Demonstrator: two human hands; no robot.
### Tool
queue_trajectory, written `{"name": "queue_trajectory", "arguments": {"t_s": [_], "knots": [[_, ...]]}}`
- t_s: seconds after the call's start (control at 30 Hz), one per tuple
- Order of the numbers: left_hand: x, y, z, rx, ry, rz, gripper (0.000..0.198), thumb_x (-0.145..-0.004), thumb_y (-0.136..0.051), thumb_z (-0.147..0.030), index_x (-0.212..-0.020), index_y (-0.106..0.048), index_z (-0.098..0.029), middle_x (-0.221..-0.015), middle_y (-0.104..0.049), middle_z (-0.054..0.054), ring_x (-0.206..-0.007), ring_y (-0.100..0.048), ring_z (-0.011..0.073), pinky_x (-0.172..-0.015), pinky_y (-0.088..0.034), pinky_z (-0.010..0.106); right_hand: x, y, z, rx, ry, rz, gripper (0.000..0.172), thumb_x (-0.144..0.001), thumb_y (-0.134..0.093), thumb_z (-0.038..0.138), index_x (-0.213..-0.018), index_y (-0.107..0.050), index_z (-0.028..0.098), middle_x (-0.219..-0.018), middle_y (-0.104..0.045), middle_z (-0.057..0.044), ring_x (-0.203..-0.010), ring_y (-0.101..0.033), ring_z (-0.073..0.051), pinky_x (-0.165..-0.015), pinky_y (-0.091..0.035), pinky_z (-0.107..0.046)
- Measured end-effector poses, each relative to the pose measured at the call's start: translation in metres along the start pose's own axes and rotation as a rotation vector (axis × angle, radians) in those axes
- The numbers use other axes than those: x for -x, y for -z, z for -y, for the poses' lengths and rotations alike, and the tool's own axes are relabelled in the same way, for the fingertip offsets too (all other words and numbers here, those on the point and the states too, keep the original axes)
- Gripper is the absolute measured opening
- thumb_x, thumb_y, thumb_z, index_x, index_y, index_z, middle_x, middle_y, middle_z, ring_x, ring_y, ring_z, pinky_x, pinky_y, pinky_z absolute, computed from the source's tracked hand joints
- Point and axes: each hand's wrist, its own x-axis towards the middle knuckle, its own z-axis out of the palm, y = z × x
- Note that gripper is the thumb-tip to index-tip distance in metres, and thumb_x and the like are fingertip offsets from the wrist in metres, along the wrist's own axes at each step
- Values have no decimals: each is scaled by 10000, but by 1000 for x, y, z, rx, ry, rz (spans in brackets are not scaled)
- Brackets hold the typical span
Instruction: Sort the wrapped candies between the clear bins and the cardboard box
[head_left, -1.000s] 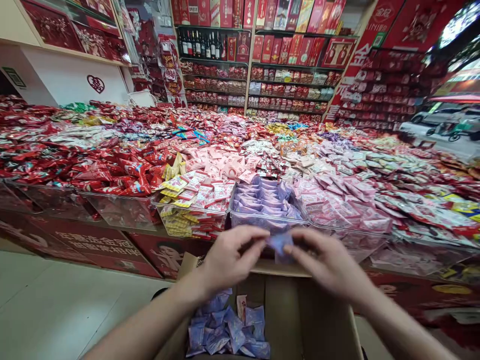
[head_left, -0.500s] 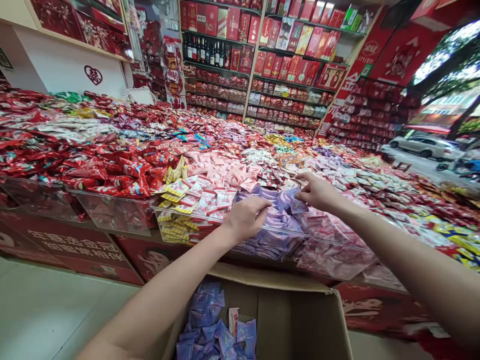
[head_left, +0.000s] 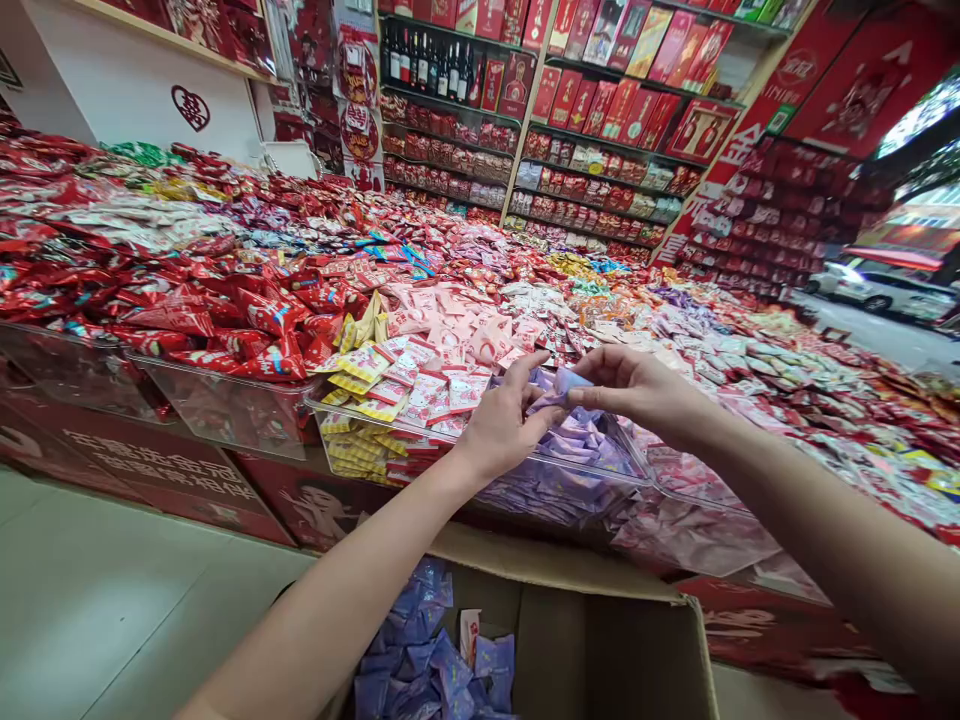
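At the near side, over a clear, rigid plastic bin point(head_left: 639, 481), the right hand point(head_left: 651, 392) pinches a purple packet point(head_left: 570, 380) between thumb and fingers; the left hand point(head_left: 496, 428), half open, curls beside it, its grip unclear. The crinkly, glossy wrapper looks light, pliable and slippery, best pinched by a flat edge. The nearer cardboard box point(head_left: 649, 655) is matt and stiff-walled.

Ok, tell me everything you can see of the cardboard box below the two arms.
The cardboard box is plain brown and open at the top, with a slightly bowed flap along its far side. It sits low, nearer the camera than the clear bin. Purple packets lie heaped inside toward the left, with one white-and-red packet among them. The left forearm hides part of its left side; I can't tell whether they touch. Its near side is out of frame.
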Motion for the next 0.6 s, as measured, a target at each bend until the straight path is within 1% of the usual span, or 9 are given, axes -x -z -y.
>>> {"name": "queue_trajectory", "arguments": {"t_s": [0.1, 0.23, 0.33, 0.37, 0.43, 0.5, 0.53, 0.6], "knots": [[1, 1, 0, 19, -2, 11, 579, -756, -553, -245, -1267, -285, -201, -678, -550, -23, -589, -509, 88, -570, -401, 217, -2, 0, -1, 24, 68, 17, 374, -606, -681, 406, -868, -557, 170, -765, -630, -25, -679, -570, -121, -613, -457, -256], [1, 2, -2, 8, 6, 18, 599, -737, -562, -209, -1268, -285, -204, -665, -530, -30, -567, -482, 86, -548, -382, 220, -3, 7, -6, 71, 58, 15, 308, -588, -693, 395, -723, -565, 150, -636, -585, 0, -571, -523, -93, -527, -415, -227], [1, 3, -3, -18, 16, 17, 593, -729, -557, -184, -1260, -295, -198, -600, -467, -55, -489, -398, 68, -490, -341, 212, 1, 11, -11, 53, 11, 10, 303, -583, -696, 390, -658, -528, 148, -575, -552, 13, -514, -496, -78, -494, -402, -221], [1, 3, -3, -28, 16, 21, 589, -730, -553, -178, -1260, -296, -198, -576, -438, -63, -475, -375, 66, -476, -330, 210, 3, 11, -13, 43, 0, 17, 305, -588, -692, 391, -665, -521, 151, -565, -545, 18, -505, -494, -77, -495, -405, -223], [0, 3, -3, -48, 6, 26, 583, -737, -543, -168, -1263, -296, -201, -549, -400, -70, -470, -362, 68, -467, -327, 209, 6, 12, -15, 43, -5, 50, 319, -598, -683, 390, -749, -527, 157, -561, -540, 28, -506, -502, -82, -504, -417, -230], [0, 3, -3, -53, -11, 24, 580, -743, -536, -160, -1268, -292, -202, -565, -425, -63, -487, -389, 72, -483, -353, 212, 7, 13, -17, 87, -1, 101, 359, -605, -674, 391, -841, -531, 161, -573, -549, 30, -516, -512, -91, -510, -424, -236], [1, 2, -2, -46, -19, 7, 578, -748, -529, -157, -1270, -286, -200, -600, -462, -51, -510, -418, 75, -502, -375, 215, 7, 15, -17, 128, 2, 115, 362, -608, -667, 395, -850, -533, 162, -586, -559, 23, -525, -517, -96, -512, -424, -237], [1, 0, -2, -20, -30, -52, 566, -758, -513, -152, -1270, -275, -192, -730, -540, -9, -585, -485, 80, -554, -420, 219, 6, 21, -17, 272, -4, 93, 312, -617, -646, 408, -781, -546, 162, -615, -584, 3, -546, -526, -102, -513, -417, -232]]}}
